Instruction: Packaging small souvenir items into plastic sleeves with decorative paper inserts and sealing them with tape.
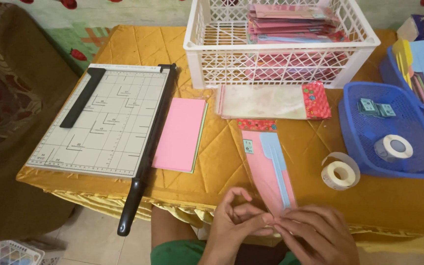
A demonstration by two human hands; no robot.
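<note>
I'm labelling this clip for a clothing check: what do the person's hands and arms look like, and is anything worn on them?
Both the left hand and the right hand are bare: no gloves, rings, watch or sleeves show. Only the hands and wrists are in view at the bottom edge. Below them shows green clothing.

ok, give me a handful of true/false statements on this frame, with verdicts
1. Both hands pinch the near end of the pink packet at the table edge. True: left hand and right hand meet on it.
2. The paper cutter lies right of the white crate. False: it lies to the left.
3. A roll of tape lies on the yellow cloth beside the blue basket. True.
4. The white crate is empty. False: it holds stacked pink packets.
5. The pink paper stack lies on the cutter's grid. False: it lies beside the cutter, on the cloth.
</note>
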